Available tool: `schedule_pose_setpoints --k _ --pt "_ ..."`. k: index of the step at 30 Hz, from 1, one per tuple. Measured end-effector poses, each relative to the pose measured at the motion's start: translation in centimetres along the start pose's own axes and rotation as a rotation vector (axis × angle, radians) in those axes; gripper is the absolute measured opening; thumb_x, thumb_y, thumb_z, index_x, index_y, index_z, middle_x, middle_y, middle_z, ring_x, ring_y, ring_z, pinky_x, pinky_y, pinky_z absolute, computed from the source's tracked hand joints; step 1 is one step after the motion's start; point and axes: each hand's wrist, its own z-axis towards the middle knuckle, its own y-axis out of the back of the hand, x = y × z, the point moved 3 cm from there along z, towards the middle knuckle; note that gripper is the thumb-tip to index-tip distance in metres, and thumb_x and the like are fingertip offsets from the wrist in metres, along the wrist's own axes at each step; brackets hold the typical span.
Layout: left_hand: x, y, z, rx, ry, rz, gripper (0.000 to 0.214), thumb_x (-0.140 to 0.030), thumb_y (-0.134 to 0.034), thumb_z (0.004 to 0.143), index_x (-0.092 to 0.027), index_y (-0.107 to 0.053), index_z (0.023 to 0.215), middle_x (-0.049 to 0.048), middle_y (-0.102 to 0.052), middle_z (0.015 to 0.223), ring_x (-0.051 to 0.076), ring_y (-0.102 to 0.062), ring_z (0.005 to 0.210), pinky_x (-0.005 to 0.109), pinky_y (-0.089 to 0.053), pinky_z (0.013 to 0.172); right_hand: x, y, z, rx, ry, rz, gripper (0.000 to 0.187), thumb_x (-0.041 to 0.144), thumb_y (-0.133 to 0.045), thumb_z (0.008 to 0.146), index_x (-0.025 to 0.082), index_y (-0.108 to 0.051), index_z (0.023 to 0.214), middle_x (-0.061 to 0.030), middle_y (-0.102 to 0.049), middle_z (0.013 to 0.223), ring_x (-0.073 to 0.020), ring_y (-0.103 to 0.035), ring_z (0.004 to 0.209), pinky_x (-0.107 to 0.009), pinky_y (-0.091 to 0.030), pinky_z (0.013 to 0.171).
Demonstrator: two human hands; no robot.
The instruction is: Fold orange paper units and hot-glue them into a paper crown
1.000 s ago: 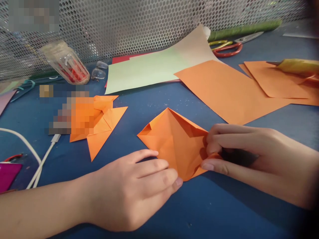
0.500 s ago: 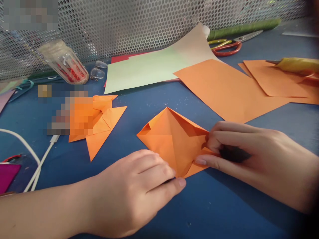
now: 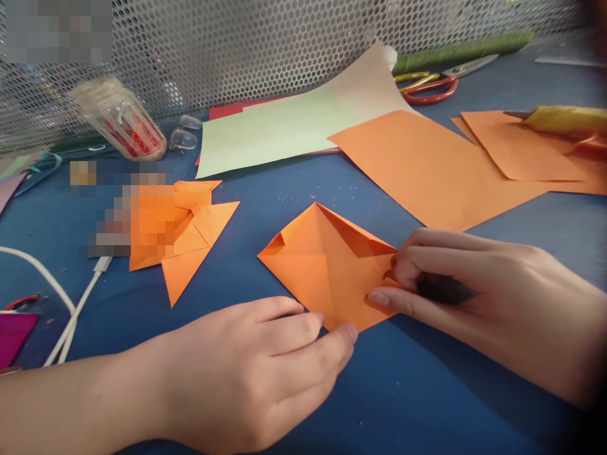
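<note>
head view, folded orange paper (image 3: pixel 332 275) flatter than before, pinched in right hand (image 3: pixel 507 287), left hand (image 3: pixel 258 373) loose against it

The left hand (image 3: pixel 265 373) lies palm down, its fingertips on the near edge of a folded orange paper (image 3: pixel 327 281), its thumb hidden. The right hand (image 3: pixel 478 278) pinches that paper's right corner between thumb and bent fingers. On the blue table (image 3: pixel 403 398), to the left, lies an orange star (image 3: pixel 202 237), partly blurred out, beside a white cable (image 3: pixel 71 328). Behind are a tilted jar (image 3: pixel 126 123) with red bits inside, glasses (image 3: pixel 184 138) and a pale green sheet (image 3: pixel 279 133) over a red one (image 3: pixel 225 112). An orange sheet (image 3: pixel 431 167) overlaps the green one. Scissors (image 3: pixel 429 93) lie near a green roll (image 3: pixel 465 54); at far right a yellow tool (image 3: pixel 564 120) lies over smaller orange sheets (image 3: pixel 516 151). Metal mesh (image 3: pixel 237 44) stands along the back
</note>
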Motion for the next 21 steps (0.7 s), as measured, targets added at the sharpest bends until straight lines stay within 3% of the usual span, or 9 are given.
schedule_pose_setpoints --k 7,12,16,21 --pt "-0.2 -0.4 -0.2 -0.045 -0.012 0.027 0.033 -0.015 -0.051 0.107 -0.013 -0.076 0.127 0.0072 -0.074 0.139 0.019 -0.071 0.113 0.030 -0.061 0.104 -0.4 0.0 -1.1 0.011 -0.089 -0.028 0.042 0.057 -0.050 0.106 0.028 -0.054 0.076 0.0003 -0.058 0.077 -0.0150 -0.056 0.056 -0.033 -0.044 0.052" --pt "-0.4 -0.4 -0.1 -0.053 0.009 0.032 0.033 -0.022 -0.050 0.110 -0.032 -0.075 0.128 0.0063 -0.077 0.132 0.019 -0.072 0.108 0.034 -0.063 0.098 -0.6 0.1 -1.3 0.029 -0.123 -0.015 0.039 0.058 -0.050 0.106 0.029 -0.058 0.081 0.0000 -0.062 0.080 -0.0161 -0.055 0.056 -0.034 -0.044 0.052" --pt "-0.3 -0.2 -0.1 -0.005 -0.040 0.018 0.041 -0.016 -0.041 0.111 -0.029 -0.075 0.131 0.0060 -0.076 0.134 0.019 -0.072 0.109 0.036 -0.064 0.096 -0.8 0.2 -1.1 0.014 -0.096 -0.024 0.038 0.057 -0.051 0.106 0.029 -0.057 0.081 0.0001 -0.061 0.078 -0.0155 -0.053 0.054 -0.033 -0.042 0.050" --pt "-0.1 -0.2 -0.2 -0.001 -0.044 0.010 0.036 -0.017 -0.047 0.110 -0.026 -0.075 0.130 0.0050 -0.076 0.137 0.020 -0.072 0.109 0.035 -0.065 0.095 -0.4 0.3 -1.1 0.009 -0.066 -0.042 0.034 0.052 -0.050 0.108 0.029 -0.054 0.083 -0.0005 -0.059 0.079 -0.0157 -0.054 0.055 -0.033 -0.045 0.051"
